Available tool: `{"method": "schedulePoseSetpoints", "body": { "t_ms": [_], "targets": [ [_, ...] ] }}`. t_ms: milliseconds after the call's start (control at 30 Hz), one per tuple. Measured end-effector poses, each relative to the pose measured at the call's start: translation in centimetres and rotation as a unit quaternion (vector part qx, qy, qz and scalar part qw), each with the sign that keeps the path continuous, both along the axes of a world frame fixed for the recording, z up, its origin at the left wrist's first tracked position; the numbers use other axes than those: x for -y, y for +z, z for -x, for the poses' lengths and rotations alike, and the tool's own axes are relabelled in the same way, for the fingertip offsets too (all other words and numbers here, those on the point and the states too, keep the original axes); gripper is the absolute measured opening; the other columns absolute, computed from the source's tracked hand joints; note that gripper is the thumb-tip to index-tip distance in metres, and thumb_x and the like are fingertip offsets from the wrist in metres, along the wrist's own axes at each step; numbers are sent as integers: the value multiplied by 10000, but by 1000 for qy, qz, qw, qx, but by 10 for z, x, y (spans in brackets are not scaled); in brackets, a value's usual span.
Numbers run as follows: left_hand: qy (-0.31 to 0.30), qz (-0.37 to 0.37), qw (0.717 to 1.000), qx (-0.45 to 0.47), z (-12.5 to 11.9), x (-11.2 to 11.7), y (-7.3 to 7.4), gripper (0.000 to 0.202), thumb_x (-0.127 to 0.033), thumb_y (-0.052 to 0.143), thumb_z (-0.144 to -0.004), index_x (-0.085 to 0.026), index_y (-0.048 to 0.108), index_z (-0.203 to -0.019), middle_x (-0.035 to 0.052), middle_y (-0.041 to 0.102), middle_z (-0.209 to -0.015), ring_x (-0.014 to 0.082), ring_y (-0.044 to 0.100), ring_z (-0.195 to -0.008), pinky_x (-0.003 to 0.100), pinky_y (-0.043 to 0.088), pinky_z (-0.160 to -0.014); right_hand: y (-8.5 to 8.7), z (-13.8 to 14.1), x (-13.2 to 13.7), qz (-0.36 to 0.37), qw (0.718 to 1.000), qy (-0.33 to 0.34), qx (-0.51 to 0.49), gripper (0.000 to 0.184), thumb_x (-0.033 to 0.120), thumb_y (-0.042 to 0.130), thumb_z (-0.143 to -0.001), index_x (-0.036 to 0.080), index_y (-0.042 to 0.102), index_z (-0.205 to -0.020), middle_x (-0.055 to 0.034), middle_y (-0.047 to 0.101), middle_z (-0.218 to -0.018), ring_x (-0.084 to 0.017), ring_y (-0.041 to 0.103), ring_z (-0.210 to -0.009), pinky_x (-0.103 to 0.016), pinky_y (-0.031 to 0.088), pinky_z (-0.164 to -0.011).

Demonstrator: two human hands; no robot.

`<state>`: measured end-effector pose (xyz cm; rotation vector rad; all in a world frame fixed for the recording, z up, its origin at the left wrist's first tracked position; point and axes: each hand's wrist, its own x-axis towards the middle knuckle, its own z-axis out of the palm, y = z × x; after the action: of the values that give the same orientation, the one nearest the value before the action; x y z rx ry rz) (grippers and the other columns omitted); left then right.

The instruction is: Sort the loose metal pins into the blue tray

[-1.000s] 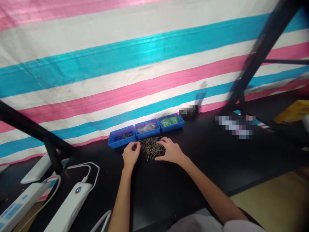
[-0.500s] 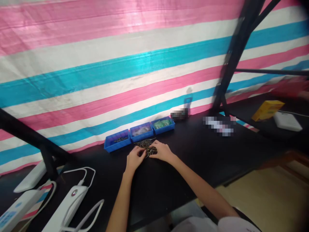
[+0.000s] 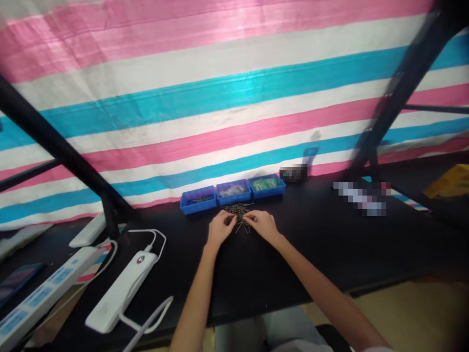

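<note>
A small heap of thin metal pins lies on the black table, just in front of three blue trays. My left hand rests at the heap's left edge, fingers curled with the tips pinched on the pins. My right hand lies on the heap's right side, fingers bent over it. The two hands nearly meet over the pins. What each fingertip holds is too small to make out.
Three blue trays stand in a row at the back: the left tray holds a few pins, the middle tray pale parts, the right tray green parts. White power strips with cables lie at the left. A striped tarp hangs behind.
Both hands have drawn together over the pins, which now lie in a tighter heap. The camera has swung about, so the scene has shifted in view.
</note>
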<state>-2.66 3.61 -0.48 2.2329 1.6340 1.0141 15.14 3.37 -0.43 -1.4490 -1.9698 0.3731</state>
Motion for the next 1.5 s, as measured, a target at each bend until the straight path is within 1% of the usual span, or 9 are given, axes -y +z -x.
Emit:
{"method": "schedulePoseSetpoints", "body": {
  "t_ms": [200,467,767,900,1000,1100,1233,1400,1500],
  "targets": [
    [-8,-3,1000,-1,-4,3,2,245,-380,493,-818,-217,654,-906,-7,570,-747,92,505,-582,190,318,-479,-6,2,-2,-11,999,-16,-26,130,324,574,-774,271,688,-804,36,673,-777,-115,576,-584,-206,362,-504],
    [-40,17,999,-25,-14,6,1,199,-305,494,-834,-248,639,-957,-13,593,-843,95,547,-671,184,356,-536,-5,4,-1,-37,999,-5,-31,105,295,584,-762,258,681,-778,40,667,-828,-97,561,-546,-208,375,-497],
    [-36,20,999,-2,-14,5,4,156,-314,526,-813,-229,645,-868,-11,579,-824,92,529,-637,186,318,-489,-1,10,1,-60,992,19,-111,158,262,548,-792,229,673,-882,3,651,-849,-99,548,-545,-218,434,-566],
    [-40,10,999,9,-16,4,5,103,-271,558,-777,-213,615,-840,-18,557,-780,89,503,-602,186,303,-480,-3,13,1,-41,985,39,-165,207,257,550,-787,208,642,-965,-13,641,-867,-86,518,-504,-210,435,-523],
    [-49,-3,999,20,-16,2,5,83,-264,565,-765,-206,604,-810,-23,540,-745,87,476,-579,188,303,-481,-2,15,1,-42,980,61,-186,186,265,546,-797,210,653,-939,-18,636,-864,-83,495,-500,-207,424,-510],
    [-49,-8,997,65,-14,0,5,101,-291,576,-759,-199,616,-774,-21,537,-724,80,447,-542,193,331,-502,0,15,1,-45,974,61,-213,166,286,544,-808,206,661,-895,-24,634,-863,-90,503,-524,-210,423,-515],
    [-42,-2,981,188,-13,-4,6,176,-350,600,-741,-187,648,-783,3,567,-745,88,460,-549,206,364,-520,1,13,-1,-40,966,31,-254,181,324,546,-806,192,655,-866,-34,632,-859,-96,511,-518,-219,429,-507],
    [-18,81,926,367,-18,-5,4,224,-374,655,-678,-169,662,-768,11,615,-717,90,481,-549,211,378,-519,-4,13,-3,-18,958,29,-286,197,347,559,-790,177,654,-820,-35,633,-811,-100,523,-510,-214,418,-471],
    [-4,123,901,417,-22,-3,2,255,-386,675,-652,-160,659,-769,-11,597,-615,78,466,-487,201,356,-465,-8,16,-2,-8,967,46,-252,188,348,582,-765,179,664,-777,-29,632,-789,-87,492,-474,-212,398,-451]
  ]
}}
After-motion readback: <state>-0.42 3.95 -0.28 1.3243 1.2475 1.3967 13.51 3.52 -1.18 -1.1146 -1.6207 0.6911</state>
